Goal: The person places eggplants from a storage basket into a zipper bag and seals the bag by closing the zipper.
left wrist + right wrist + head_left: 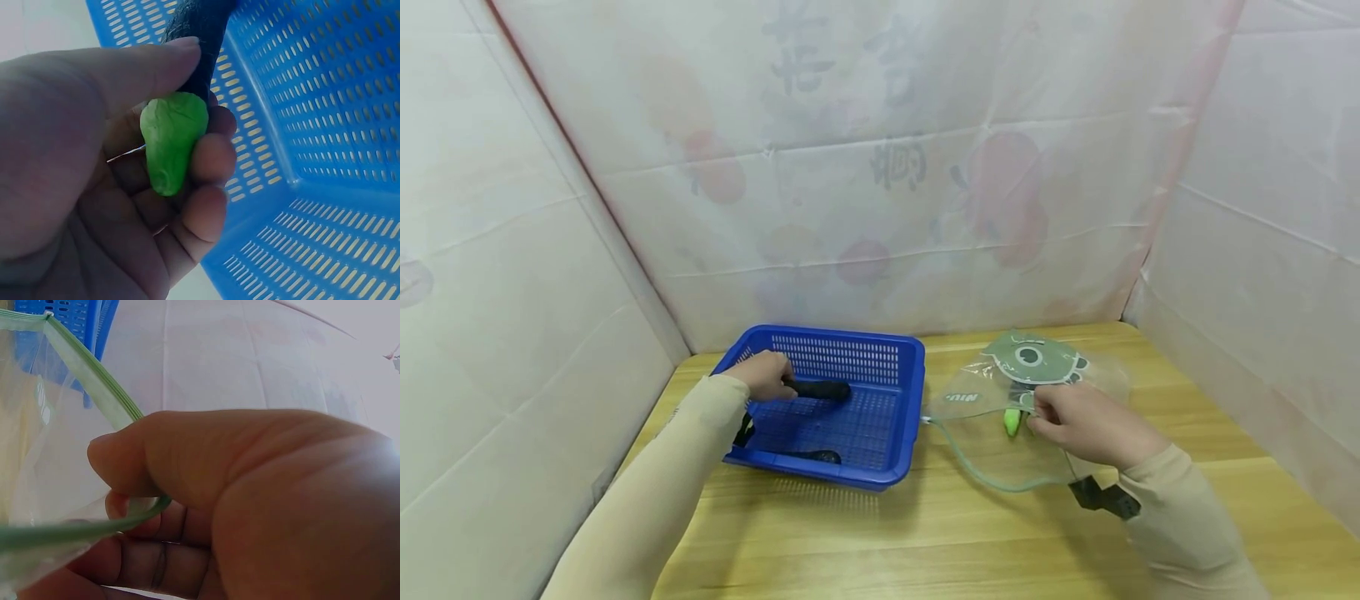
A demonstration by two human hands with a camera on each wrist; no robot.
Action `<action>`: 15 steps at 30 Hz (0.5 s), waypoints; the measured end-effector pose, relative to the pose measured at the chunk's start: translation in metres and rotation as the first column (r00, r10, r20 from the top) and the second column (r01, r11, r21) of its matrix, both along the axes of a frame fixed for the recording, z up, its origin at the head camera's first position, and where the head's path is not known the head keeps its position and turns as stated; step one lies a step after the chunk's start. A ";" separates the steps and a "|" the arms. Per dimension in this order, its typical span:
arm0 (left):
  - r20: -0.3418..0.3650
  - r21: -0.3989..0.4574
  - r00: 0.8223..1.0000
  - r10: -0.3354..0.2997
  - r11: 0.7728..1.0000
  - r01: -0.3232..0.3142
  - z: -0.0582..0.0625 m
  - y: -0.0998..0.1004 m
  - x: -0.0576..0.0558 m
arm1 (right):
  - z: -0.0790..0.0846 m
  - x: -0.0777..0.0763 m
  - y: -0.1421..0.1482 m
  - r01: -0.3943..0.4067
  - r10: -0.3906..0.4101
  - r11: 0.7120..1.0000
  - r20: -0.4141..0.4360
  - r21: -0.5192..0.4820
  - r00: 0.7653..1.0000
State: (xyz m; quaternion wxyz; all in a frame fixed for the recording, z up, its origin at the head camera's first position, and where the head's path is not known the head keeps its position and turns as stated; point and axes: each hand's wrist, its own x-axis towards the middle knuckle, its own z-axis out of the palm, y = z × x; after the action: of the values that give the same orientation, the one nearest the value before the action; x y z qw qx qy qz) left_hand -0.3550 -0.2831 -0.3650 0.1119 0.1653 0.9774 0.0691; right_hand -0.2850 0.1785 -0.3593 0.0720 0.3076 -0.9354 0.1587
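Note:
My left hand (pixel 767 377) is over the left side of a blue plastic basket (pixel 912 400). It grips a long dark eggplant (pixel 822 390) by its bright green stem end (pixel 172 147), thumb on top and fingers curled beneath. The eggplant's dark body points right inside the basket. My right hand (pixel 1086 421) pinches the green zip rim of a clear plastic bag (pixel 962 402) printed with a green cartoon figure. In the right wrist view the bag's mouth (pixel 94 378) gapes. A bright green tip (pixel 1012 421) shows at the bag, beside my right fingers; the rest of it is hidden.
Another dark, elongated thing (pixel 820 456) lies along the basket's near wall, partly hidden. The basket and bag lie side by side on a wooden table (pixel 880 542). Pale cloth walls (pixel 850 208) rise behind and at both sides.

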 end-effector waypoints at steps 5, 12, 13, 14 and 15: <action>0.002 -0.002 1.000 0.007 1.000 -0.007 0.003 -0.001 -0.001 | 0.000 -0.001 0.000 0.004 -0.004 1.000 -0.001 0.008 1.000; -0.007 -0.013 1.000 0.023 1.000 -0.023 0.009 -0.002 0.001 | -0.001 -0.002 -0.002 0.001 -0.001 1.000 -0.003 0.001 1.000; -0.004 -0.009 0.999 0.033 0.999 -0.033 0.010 -0.002 0.001 | -0.001 -0.002 -0.003 0.001 -0.001 1.000 -0.002 0.001 1.000; -0.002 -0.009 0.999 0.035 0.999 -0.035 0.010 -0.002 0.001 | 0.000 -0.002 -0.003 0.002 -0.002 1.000 0.000 0.000 1.000; -0.001 -0.010 0.999 0.035 0.999 -0.035 0.010 -0.002 0.002 | 0.000 -0.002 -0.003 0.003 -0.003 1.000 0.003 -0.001 1.000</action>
State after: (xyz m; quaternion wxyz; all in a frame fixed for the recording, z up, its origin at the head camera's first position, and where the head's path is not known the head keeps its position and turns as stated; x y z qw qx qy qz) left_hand -0.3532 -0.2852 -0.3545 0.1111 0.1475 0.9806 0.0659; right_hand -0.2874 0.1756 -0.3596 0.0712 0.3059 -0.9359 0.1595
